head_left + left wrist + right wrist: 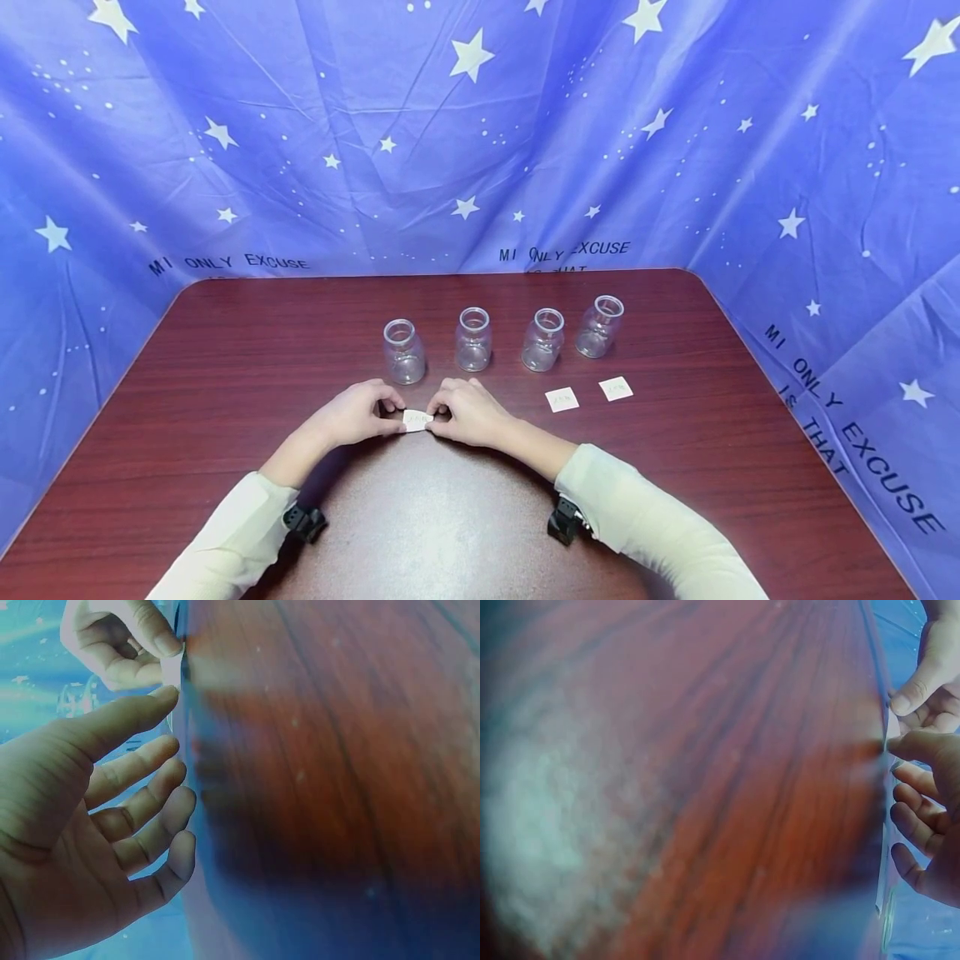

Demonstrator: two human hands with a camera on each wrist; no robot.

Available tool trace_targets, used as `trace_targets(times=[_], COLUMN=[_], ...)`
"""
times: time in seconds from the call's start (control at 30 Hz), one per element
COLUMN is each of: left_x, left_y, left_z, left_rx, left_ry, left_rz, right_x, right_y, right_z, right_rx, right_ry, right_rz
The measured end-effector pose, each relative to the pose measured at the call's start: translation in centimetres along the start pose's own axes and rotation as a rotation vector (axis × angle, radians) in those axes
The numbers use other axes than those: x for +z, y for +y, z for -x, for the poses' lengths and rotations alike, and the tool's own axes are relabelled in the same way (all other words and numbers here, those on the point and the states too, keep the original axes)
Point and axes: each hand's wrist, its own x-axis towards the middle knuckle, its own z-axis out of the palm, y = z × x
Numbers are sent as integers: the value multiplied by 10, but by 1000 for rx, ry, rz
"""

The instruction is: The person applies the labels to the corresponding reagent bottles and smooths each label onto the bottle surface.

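A small white paper label (416, 421) with faint writing is held just above or at the table, in front of the leftmost jar. My left hand (358, 414) pinches its left edge with thumb and index finger. At the opposite edge, my right hand (474, 415) pinches it the same way. From the left wrist view the label (172, 671) shows nearly edge-on between both thumbs; the left hand's other fingers are loosely bent. In the right wrist view only a sliver of the label (893, 724) shows between the thumbs.
Several clear glass jars without lids stand in a row beyond the hands: leftmost (406, 354), then (473, 342) jar's neighbour, a third jar (542, 342) and the rightmost jar (598, 329). Two more labels, one left (562, 400) and one right (616, 389), lie on the dark red table (225, 358).
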Motion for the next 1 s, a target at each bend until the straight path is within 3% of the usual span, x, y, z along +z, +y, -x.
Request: trace_targets(times=[0.5,0.8,1.0], left_x=[1,7,9], left_y=[-1,0,1], left_z=[-1,-3,-4], left_rx=[-4,-47,-74], left_ry=[-101,-95,-68], left_rz=[267,380,395], right_x=[-10,-12,-12], right_y=[5,8,9], right_z=[4,5,8], right_rx=[25,28,17], right_ry=[59,85,148], right_rz=[-42,-61,-103])
